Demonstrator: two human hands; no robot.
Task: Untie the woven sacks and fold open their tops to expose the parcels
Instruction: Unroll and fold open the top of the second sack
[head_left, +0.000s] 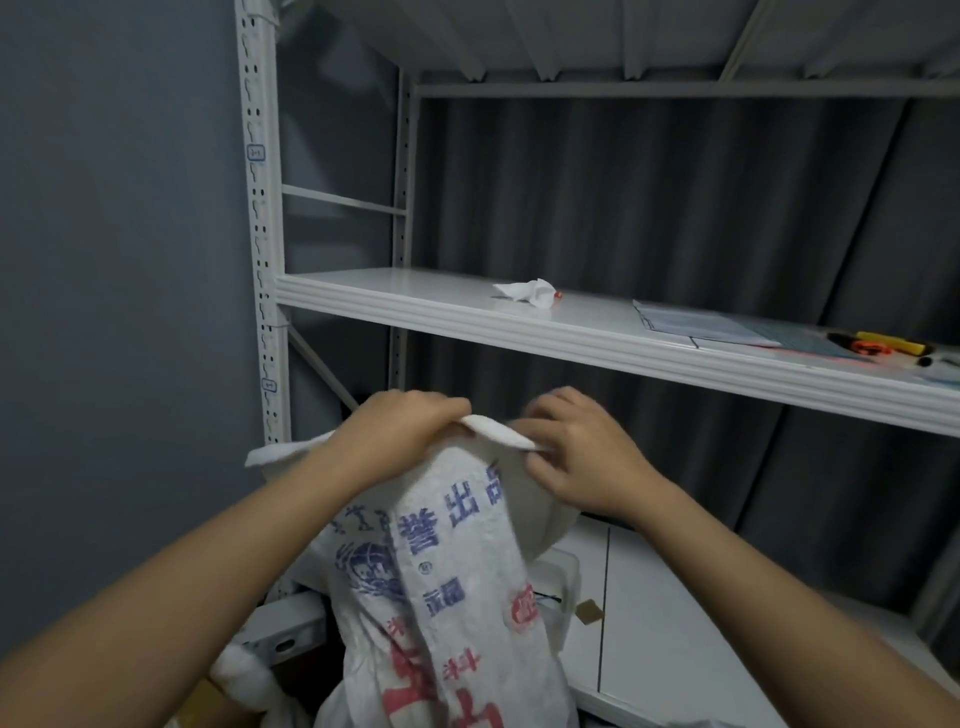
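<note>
White metal shelving (571, 327) against dim, seemingly corrugated grey walls (649, 208).

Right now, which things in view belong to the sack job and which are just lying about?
In the job:
woven sack
left hand, gripping its top edge
right hand, pinching the same edge

Lying about, on the shelf:
crumpled tissue
papers
markers

The woven sack (441, 587) is blurred and cut off by the bottom edge, so its contents cannot be told; the left hand (395, 436) covers part of its rim. At the shelf's (415, 306) right end, the tools (883, 345) are too small to name, and the frame crops them.
</note>
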